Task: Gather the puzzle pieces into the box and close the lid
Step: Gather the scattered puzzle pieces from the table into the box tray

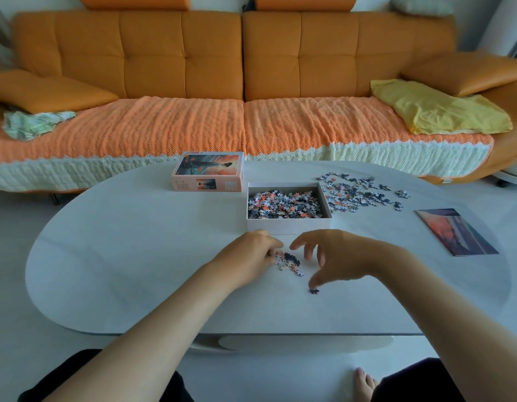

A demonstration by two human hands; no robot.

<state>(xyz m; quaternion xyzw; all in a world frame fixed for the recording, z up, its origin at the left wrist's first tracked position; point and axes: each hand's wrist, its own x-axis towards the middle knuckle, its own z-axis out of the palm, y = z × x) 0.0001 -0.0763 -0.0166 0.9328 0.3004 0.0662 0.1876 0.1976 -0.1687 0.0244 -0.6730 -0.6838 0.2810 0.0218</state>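
Poising a thumb tip at a lone dark cardboard puzzle piece (314, 291) on the pale oval table (135, 256), held the right hand (335, 255) spread, loose, empty; curled the left hand (251, 252) against a small orange, white and navy heap of pieces (289, 261), grip not discernible. Judged all light, thin, stiff, slide-prone: better swept together, then pinched edgewise. Beyond, noted the open white cardboard box (289, 224) half filled, more loose pieces (358, 194) strewn right of it, the pictured lid (208, 172) apart on its left.

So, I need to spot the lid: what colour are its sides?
Pale pink; the lid shows it best in the head view.
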